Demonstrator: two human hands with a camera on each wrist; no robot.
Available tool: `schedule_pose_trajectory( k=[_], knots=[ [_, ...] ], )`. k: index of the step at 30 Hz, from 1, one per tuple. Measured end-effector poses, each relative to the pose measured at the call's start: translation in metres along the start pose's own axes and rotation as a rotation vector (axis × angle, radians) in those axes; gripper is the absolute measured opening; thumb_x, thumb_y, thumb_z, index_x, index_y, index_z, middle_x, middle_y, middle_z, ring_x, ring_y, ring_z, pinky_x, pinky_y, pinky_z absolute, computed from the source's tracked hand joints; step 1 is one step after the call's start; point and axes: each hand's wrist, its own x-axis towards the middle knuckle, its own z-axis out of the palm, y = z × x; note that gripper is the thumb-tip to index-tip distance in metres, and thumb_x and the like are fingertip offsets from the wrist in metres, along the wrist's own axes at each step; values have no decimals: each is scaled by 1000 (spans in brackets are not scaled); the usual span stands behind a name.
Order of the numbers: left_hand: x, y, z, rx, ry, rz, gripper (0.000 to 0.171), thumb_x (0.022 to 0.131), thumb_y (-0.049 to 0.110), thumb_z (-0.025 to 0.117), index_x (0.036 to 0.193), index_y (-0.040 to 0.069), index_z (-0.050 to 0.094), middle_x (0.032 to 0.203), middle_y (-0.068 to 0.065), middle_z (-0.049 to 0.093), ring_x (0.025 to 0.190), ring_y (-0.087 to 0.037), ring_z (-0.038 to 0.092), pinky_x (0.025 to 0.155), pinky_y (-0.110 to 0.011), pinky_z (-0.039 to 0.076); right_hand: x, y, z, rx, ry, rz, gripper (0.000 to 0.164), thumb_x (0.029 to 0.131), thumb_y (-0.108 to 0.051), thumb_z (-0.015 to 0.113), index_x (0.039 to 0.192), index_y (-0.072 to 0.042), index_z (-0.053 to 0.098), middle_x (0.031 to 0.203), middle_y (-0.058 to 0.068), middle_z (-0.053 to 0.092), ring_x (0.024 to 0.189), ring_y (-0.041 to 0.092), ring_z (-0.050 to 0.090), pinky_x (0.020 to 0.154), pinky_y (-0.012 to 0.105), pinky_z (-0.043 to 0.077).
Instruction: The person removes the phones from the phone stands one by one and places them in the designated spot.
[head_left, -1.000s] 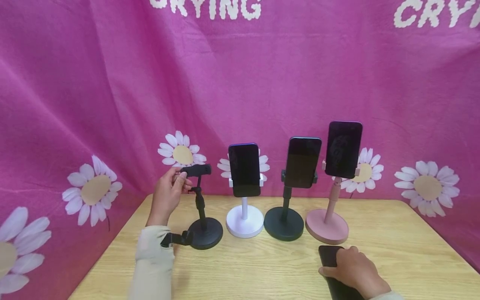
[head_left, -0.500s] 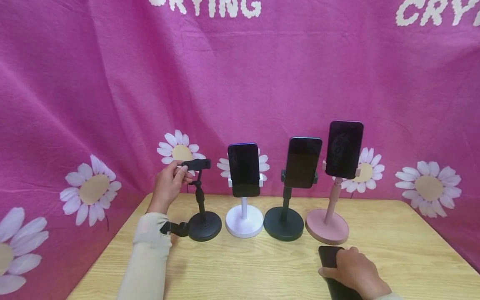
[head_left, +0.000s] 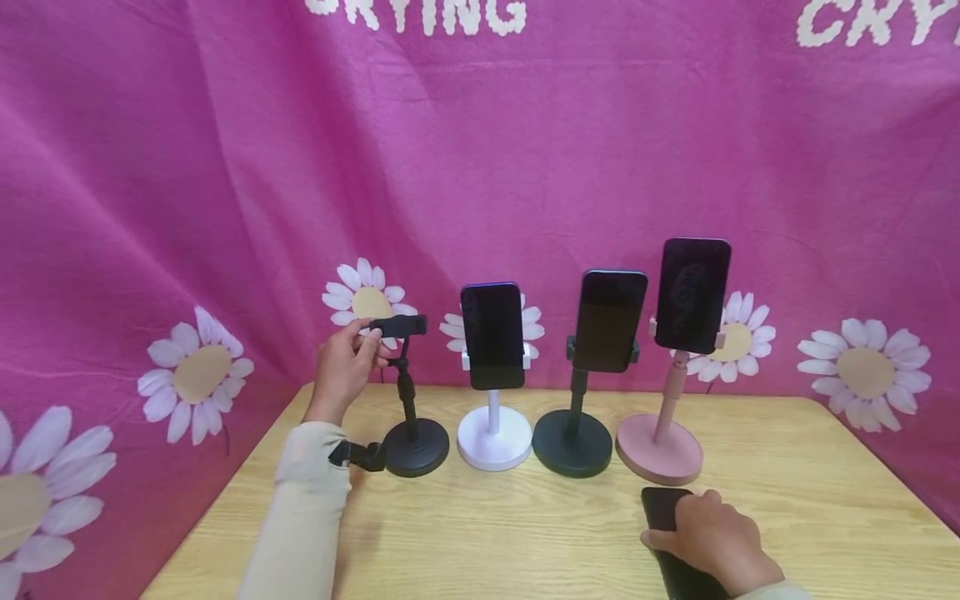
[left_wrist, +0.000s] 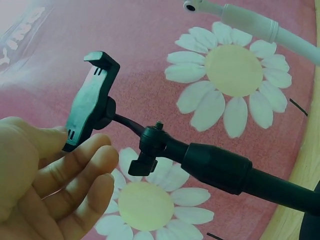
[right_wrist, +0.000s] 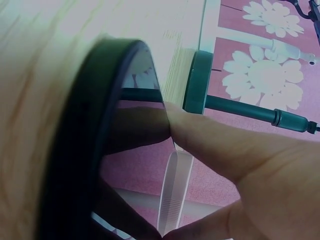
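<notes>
At the left of the stand row is a black phone stand (head_left: 416, 447) with a bare clamp (head_left: 399, 326) on top. My left hand (head_left: 347, 367) pinches the near end of that clamp between thumb and fingers. In the left wrist view the clamp (left_wrist: 90, 102) is tilted, and the other fingers (left_wrist: 82, 187) curl loosely below it. My right hand (head_left: 716, 533) grips a black phone (head_left: 663, 508) low over the table's front right. Its thumb (right_wrist: 200, 135) meets the glossy face of the phone (right_wrist: 135, 150) in the right wrist view; the phone's near end is out of frame.
Beside the black stand are a white stand (head_left: 493, 437), a dark green stand (head_left: 572, 443) and a pink stand (head_left: 660, 450), each holding an upright phone. They stand on a wooden table (head_left: 465, 533) before a magenta flowered cloth (head_left: 562, 150).
My left hand and the black stand have shifted back toward the cloth, level with the other stands. My right hand stays on the phone. The head view has tilted slightly.
</notes>
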Motion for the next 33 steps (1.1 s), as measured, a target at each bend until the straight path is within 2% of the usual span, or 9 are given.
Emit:
schedule_pose_trajectory(
  k=[6,9,13,19,23,28,31,33],
  knots=[
    [-4,6,0,37,-15,-19,45,100,22,51,142,9,45,83,-9,71,71,-21,68,62,-27,49,-2,-1,-2,-5,48,-12,85,67,-73,69,94,8,60,80,16,51,67,28,52,55,46,45],
    [-8,10,-1,41,-12,-10,47,100,22,51,145,13,42,83,-7,71,71,-21,67,61,-30,48,-4,-3,-5,3,80,-23,88,67,-71,70,94,11,57,79,16,50,68,29,51,55,46,45],
    [-16,15,0,29,1,25,49,99,19,51,147,16,41,83,-7,71,72,-22,67,61,-33,47,-9,-9,-13,8,113,-33,98,67,-71,70,106,17,50,82,18,52,72,32,52,56,49,47],
    [-30,27,1,-25,38,67,45,99,19,50,144,20,45,88,-7,71,73,-19,69,66,-31,54,-14,-31,-33,51,194,-89,93,71,-68,70,114,12,52,90,24,54,75,33,55,57,51,51],
    [-37,37,6,-105,27,102,39,100,19,50,139,18,51,96,-10,71,78,-21,71,70,-33,57,-18,-51,-45,125,298,-182,91,76,-63,70,128,9,50,101,26,58,86,35,61,63,57,52],
    [-49,48,17,-178,-23,124,37,102,22,48,138,16,52,106,-12,68,87,-25,71,77,-37,57,-21,-77,-56,254,442,-350,73,81,-51,73,128,1,54,97,15,63,80,25,60,65,45,54],
    [-56,54,24,-221,-40,125,36,102,21,48,137,17,53,110,-10,68,89,-24,70,80,-39,56,-22,-92,-61,328,485,-432,70,83,-51,70,132,-3,54,96,10,65,81,21,60,69,41,53],
    [-60,56,30,-249,-49,116,35,102,21,47,137,18,53,113,-10,67,92,-23,70,81,-39,55,-22,-102,-63,400,475,-462,71,84,-52,68,136,-7,51,100,9,65,87,21,61,75,43,54]
  ],
)
